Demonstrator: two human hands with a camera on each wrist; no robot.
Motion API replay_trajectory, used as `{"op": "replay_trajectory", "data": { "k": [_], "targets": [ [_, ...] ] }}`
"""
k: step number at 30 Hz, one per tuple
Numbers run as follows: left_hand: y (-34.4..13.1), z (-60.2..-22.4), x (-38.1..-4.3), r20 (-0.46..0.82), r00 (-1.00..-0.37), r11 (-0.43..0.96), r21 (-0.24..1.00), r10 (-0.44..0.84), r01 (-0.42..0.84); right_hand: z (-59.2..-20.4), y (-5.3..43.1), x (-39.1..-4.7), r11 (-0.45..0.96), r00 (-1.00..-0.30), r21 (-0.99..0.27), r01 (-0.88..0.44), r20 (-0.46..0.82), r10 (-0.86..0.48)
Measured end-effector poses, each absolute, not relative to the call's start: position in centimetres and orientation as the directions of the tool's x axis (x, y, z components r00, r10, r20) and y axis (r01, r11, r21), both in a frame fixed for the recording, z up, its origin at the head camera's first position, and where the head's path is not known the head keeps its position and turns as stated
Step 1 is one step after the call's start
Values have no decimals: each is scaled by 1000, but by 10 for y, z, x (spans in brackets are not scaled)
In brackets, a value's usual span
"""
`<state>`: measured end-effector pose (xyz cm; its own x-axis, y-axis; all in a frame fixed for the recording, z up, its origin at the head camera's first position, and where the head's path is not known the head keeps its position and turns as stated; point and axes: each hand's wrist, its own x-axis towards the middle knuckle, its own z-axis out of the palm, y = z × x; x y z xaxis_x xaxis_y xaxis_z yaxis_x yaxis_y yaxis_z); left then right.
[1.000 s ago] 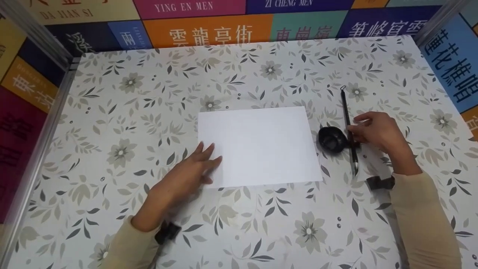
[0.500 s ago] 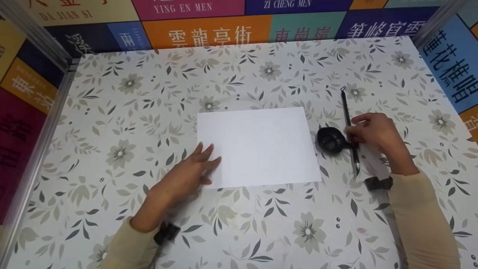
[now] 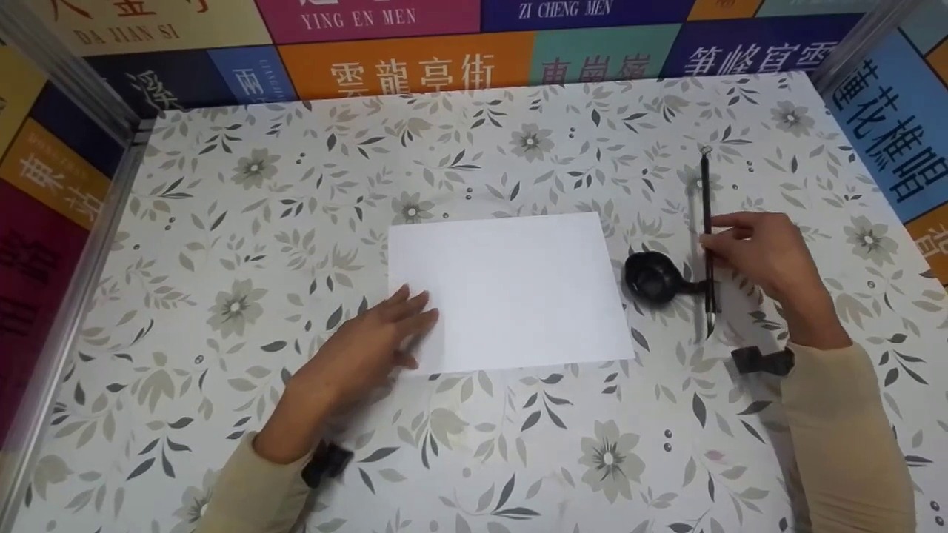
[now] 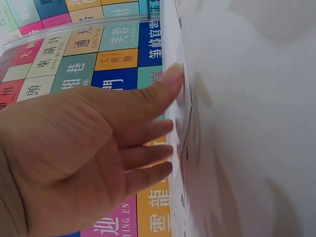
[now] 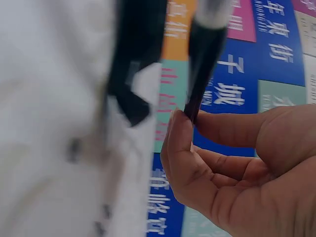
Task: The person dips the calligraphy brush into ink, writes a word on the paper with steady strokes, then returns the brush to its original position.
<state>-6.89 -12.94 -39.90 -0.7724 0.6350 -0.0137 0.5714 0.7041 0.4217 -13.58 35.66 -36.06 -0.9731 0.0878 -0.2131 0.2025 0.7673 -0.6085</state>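
Observation:
A dark-handled writing brush (image 3: 707,222) is pinched by my right hand (image 3: 766,248) between thumb and fingertips, its tip pointing toward me. In the right wrist view the brush (image 5: 205,54) stands up from the pinch. Just left of it lies a small black ink dish (image 3: 653,278) with a stubby handle that passes under the brush. A blank white sheet of paper (image 3: 518,292) lies left of the dish. On its lower left corner my left hand (image 3: 363,344) rests with fingers spread; in the left wrist view this hand (image 4: 94,143) has its fingers extended to the paper.
A floral cloth (image 3: 311,237) covers the table. Behind the far edge stands a colourful panel (image 3: 415,66) with printed characters, and similar panels flank both sides. Each wrist carries a black camera mount (image 3: 763,360).
My right hand has lifted the brush off the ink dish's handle and shifted slightly right, bringing the brush more upright in view. My left hand stays on the paper, its fingers slightly closer together.

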Motion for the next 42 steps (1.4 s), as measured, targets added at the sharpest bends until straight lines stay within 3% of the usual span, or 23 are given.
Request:
{"op": "replay_trajectory", "data": {
  "k": [3,7,10,13,16,23,36,42],
  "targets": [
    [-129,-398,-68,-16,-755,681,444,656,582,-346,357,-129,689,-982,-700,187,-148,117],
    [-128,-397,-67,-60,-750,674,489,659,554,-326,351,-118,470,-985,-874,120,-47,164],
    [-126,-398,-66,-94,-761,690,504,642,520,-318,343,-112,266,-982,-964,-3,53,183],
    [-124,-398,-64,-123,-773,710,506,622,490,-319,331,-109,166,-963,-974,-157,188,193],
    [-122,-399,-63,-133,-776,717,501,617,485,-327,320,-110,209,-939,-945,-253,291,182],
    [-120,-399,-63,-100,-767,702,490,634,517,-347,305,-117,575,-878,-740,-349,472,75],
    [-121,-399,-63,-106,-774,703,510,624,496,-352,298,-117,618,-889,-712,-334,455,44],
    [-120,-399,-63,-122,-779,706,524,616,476,-336,297,-112,625,-842,-683,-377,534,76]
  ]
}}
